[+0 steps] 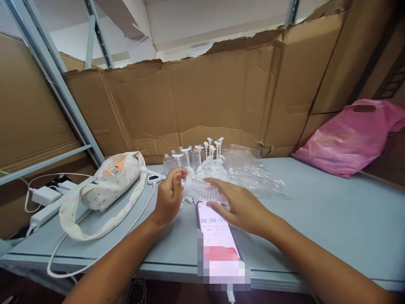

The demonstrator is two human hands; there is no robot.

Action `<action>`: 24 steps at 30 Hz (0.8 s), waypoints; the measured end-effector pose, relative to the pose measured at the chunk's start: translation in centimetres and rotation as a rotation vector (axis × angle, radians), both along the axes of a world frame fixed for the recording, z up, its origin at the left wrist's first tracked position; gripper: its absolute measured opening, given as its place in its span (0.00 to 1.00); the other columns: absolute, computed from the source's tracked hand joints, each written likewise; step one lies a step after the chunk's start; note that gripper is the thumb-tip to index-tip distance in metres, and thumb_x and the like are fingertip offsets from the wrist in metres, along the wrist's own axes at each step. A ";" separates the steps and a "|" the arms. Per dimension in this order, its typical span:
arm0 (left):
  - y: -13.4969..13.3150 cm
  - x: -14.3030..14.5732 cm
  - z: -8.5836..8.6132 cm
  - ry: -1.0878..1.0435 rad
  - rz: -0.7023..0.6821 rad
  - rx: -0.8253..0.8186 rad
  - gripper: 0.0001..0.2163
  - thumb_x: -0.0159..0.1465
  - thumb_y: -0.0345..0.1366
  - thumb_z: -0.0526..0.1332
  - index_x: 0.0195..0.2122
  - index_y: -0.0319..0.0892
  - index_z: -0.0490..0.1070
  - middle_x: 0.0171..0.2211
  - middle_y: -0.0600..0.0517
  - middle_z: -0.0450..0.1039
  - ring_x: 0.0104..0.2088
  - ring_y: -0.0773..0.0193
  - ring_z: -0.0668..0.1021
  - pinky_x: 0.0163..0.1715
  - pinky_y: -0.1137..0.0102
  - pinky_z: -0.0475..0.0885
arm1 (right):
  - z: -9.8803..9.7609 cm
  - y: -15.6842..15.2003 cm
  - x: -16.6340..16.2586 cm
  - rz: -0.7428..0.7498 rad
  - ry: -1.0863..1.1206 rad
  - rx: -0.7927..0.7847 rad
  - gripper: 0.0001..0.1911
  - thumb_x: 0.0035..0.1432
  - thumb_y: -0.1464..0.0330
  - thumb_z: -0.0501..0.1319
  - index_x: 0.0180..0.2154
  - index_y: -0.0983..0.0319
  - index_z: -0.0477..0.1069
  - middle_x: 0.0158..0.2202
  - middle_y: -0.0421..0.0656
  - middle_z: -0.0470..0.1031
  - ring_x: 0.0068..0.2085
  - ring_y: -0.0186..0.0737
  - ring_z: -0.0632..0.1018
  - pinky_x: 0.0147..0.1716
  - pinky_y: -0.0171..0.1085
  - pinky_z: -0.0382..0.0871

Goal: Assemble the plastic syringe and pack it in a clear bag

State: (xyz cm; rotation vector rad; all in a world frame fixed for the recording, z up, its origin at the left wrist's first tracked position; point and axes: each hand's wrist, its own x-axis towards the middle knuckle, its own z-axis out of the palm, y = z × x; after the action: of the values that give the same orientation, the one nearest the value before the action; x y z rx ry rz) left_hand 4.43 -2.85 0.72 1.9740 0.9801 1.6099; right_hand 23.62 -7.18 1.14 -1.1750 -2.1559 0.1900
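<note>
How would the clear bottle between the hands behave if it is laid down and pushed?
The bottle would probably roll, since its body looks round. It is likely light, being clear and seemingly plastic. Its ridges may reduce slipping.

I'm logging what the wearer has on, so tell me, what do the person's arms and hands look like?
Both the left hand and right hand are bare, without gloves. No sleeves cover the visible forearms, and I see no watch, bracelet or cable on either wrist. I can't make out any rings or markings.
</note>
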 end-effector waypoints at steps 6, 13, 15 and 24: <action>-1.4 1.0 -0.7 0.254 -0.087 0.130 0.14 0.67 0.42 0.46 0.41 0.42 0.68 0.32 0.51 0.72 0.24 0.70 0.71 0.26 0.74 0.63 | -1.1 -0.4 -1.7 -0.108 -0.213 0.113 0.27 0.54 0.61 0.58 0.55 0.61 0.59 0.42 0.52 0.75 0.37 0.54 0.76 0.31 0.46 0.65; -1.8 0.6 -0.8 0.348 -0.145 0.193 0.17 0.69 0.41 0.41 0.38 0.39 0.67 0.24 0.53 0.68 0.20 0.71 0.68 0.22 0.74 0.61 | 0.4 -1.9 -1.3 0.064 -0.141 -0.236 0.21 0.53 0.60 0.56 0.47 0.64 0.61 0.29 0.44 0.73 0.27 0.40 0.70 0.23 0.36 0.56; -1.9 0.5 -0.7 0.362 -0.180 0.185 0.18 0.69 0.42 0.40 0.35 0.39 0.66 0.22 0.54 0.65 0.19 0.72 0.66 0.22 0.75 0.61 | 0.7 -2.1 -1.3 0.123 -0.103 -0.296 0.19 0.52 0.60 0.58 0.44 0.63 0.62 0.30 0.43 0.72 0.28 0.39 0.69 0.25 0.36 0.57; -1.9 0.4 -0.4 0.332 -0.221 0.087 0.20 0.67 0.48 0.41 0.47 0.41 0.63 0.25 0.53 0.68 0.23 0.69 0.69 0.24 0.73 0.64 | 0.4 -1.2 -0.7 0.219 0.062 -0.357 0.26 0.53 0.59 0.61 0.52 0.59 0.60 0.37 0.43 0.73 0.34 0.42 0.72 0.32 0.40 0.65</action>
State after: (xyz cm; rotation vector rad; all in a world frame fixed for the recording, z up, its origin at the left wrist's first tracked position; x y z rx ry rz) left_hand 4.83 -4.71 0.31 2.3679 0.7805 1.2505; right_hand 22.88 -8.40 1.50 -1.1004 -2.2515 0.7237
